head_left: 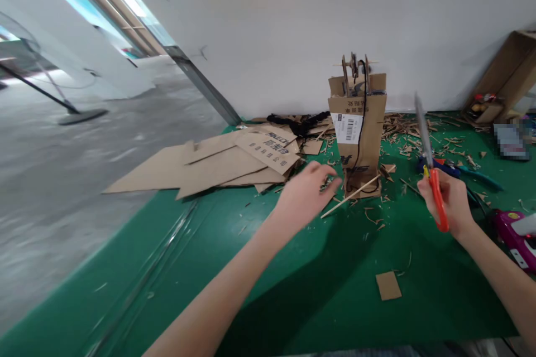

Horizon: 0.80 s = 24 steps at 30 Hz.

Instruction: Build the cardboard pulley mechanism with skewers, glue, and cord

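Observation:
My right hand (450,201) grips a pair of scissors (438,201) by the orange handle, with the blades pointing up and away. My left hand (307,192) is empty, its fingers curved and apart, just left of a thin wooden stick (349,196). That stick lies slantwise at the foot of an upright cardboard structure (371,134). The structure carries a white label (347,128), a black cord (363,117) down its front, and cardboard uprights with a crossbar on top. A small cardboard square (388,285) lies on the green table (326,295) nearer to me.
Flat cardboard sheets (221,164) stack at the left, reaching past the table edge. Cardboard scraps (406,134) litter the back beside a white partition (268,39). Pliers (481,175), a magenta tool (517,240) and a cardboard box (508,72) stand at the right.

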Motion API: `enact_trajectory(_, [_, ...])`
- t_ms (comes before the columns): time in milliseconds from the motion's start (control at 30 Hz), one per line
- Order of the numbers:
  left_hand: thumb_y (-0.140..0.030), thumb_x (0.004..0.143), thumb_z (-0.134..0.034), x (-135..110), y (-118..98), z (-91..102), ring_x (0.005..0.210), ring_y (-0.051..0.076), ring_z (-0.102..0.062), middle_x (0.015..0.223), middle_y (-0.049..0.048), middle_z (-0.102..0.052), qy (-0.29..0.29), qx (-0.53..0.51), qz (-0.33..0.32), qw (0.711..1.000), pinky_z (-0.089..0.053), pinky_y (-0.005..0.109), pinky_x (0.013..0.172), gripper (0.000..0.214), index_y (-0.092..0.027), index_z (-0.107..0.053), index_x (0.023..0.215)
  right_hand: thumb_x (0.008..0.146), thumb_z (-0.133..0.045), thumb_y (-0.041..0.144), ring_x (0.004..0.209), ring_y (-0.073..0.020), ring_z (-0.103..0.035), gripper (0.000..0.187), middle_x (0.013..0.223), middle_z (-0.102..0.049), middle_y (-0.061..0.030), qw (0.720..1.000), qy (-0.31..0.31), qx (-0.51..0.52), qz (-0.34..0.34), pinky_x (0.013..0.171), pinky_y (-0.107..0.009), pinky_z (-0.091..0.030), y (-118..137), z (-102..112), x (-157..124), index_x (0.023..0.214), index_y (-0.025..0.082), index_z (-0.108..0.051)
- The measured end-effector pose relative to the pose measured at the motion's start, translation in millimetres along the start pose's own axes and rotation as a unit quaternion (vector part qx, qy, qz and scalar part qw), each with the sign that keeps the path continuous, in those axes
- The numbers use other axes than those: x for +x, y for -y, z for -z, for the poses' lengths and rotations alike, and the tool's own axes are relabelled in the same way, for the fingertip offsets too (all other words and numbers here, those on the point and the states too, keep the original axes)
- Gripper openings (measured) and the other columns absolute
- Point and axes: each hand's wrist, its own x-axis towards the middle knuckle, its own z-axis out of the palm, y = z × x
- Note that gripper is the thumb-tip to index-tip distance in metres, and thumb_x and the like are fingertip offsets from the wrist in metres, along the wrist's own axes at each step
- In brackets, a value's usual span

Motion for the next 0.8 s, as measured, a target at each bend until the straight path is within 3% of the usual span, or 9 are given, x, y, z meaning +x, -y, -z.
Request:
enact_trajectory(100, [-0.052, 0.088, -0.065, -46, -40, -12.3, 0.089, 0.024, -0.065, 0.107, 0.0065, -0.064, 0.143, 0.033, -0.231, 0.962, -0.05, 0.035, 0.073, 0.041, -0.022, -0.065, 0.116, 0.096, -0.043, 0.064, 0.048, -0.0136, -0.05, 0.051, 0.054, -0.052, 0.0004, 0.999, -0.026, 0.009, -0.045, 0.048, -0.025, -0.038, -3, 4, 4, 0.069, 0.021, -0.053])
enact_trajectory(167, [-0.06, 0.08, -0.072, -69, -55, -28.5, 0.095, 0.027, -0.063, 0.108, 0.006, -0.065, 0.166, 0.079, -0.325, 0.928, -0.05, 0.037, 0.072, 0.049, -0.022, -0.065, 0.111, 0.097, -0.039, 0.064, 0.049, -0.0157, -0.054, 0.054, 0.053, -0.055, -0.0011, 0.995, -0.018, -0.027, -0.091, 0.051, -0.027, -0.041, -4, 7, 9, 0.068, 0.022, -0.054])
enact_trajectory(267, [-0.046, 0.089, -0.067, -83, -59, -50.7, 0.092, 0.023, -0.061, 0.097, 0.0035, -0.064, 0.142, 0.104, -0.403, 0.898, -0.048, 0.035, 0.072, 0.028, -0.021, -0.063, 0.102, 0.093, -0.046, 0.064, 0.051, -0.0192, -0.056, 0.052, 0.055, -0.061, -0.0047, 0.979, 0.039, -0.139, -0.141, 0.055, -0.03, -0.041, -10, 13, 20, 0.062, 0.023, -0.054])
enact_trajectory(367, [-0.028, 0.097, -0.058, -82, -50, -58.4, 0.086, 0.019, -0.061, 0.089, 0.0045, -0.064, 0.094, 0.108, -0.435, 0.889, -0.046, 0.033, 0.072, 0.013, -0.019, -0.062, 0.104, 0.088, -0.054, 0.064, 0.052, -0.0226, -0.06, 0.049, 0.055, -0.063, -0.0073, 0.947, 0.125, -0.207, -0.211, 0.055, -0.032, -0.041, -24, 20, 33, 0.061, 0.024, -0.059])
enact_trajectory(467, [-0.021, 0.096, -0.055, -77, -42, -54.2, 0.086, 0.018, -0.063, 0.095, 0.0067, -0.066, 0.058, 0.077, -0.437, 0.894, -0.048, 0.031, 0.076, 0.014, -0.018, -0.062, 0.108, 0.085, -0.056, 0.068, 0.055, -0.0258, -0.063, 0.051, 0.055, -0.064, -0.0098, 0.922, 0.179, -0.231, -0.254, 0.056, -0.034, -0.043, -38, 28, 41, 0.059, 0.024, -0.064])
enact_trajectory(633, [-0.02, 0.095, -0.054, -63, -28, -39.9, 0.092, 0.018, -0.067, 0.109, 0.006, -0.068, 0.027, -0.008, -0.409, 0.912, -0.055, 0.031, 0.081, 0.022, -0.02, -0.06, 0.116, 0.083, -0.056, 0.071, 0.07, -0.0298, -0.07, 0.053, 0.071, -0.071, -0.0146, 0.898, 0.202, -0.315, -0.23, 0.063, -0.034, -0.046, -40, 33, 40, 0.067, 0.022, -0.069])
enact_trajectory(800, [-0.012, 0.094, -0.051, -46, -8, -32.2, 0.108, 0.022, -0.068, 0.121, 0.014, -0.066, -0.066, -0.061, -0.346, 0.934, -0.057, 0.036, 0.09, 0.035, -0.018, -0.056, 0.128, 0.084, -0.051, 0.071, 0.083, -0.0359, -0.072, 0.06, 0.087, -0.073, -0.0217, 0.862, 0.211, -0.4, -0.228, 0.067, -0.037, -0.049, -27, 24, 31, 0.085, 0.015, -0.072])
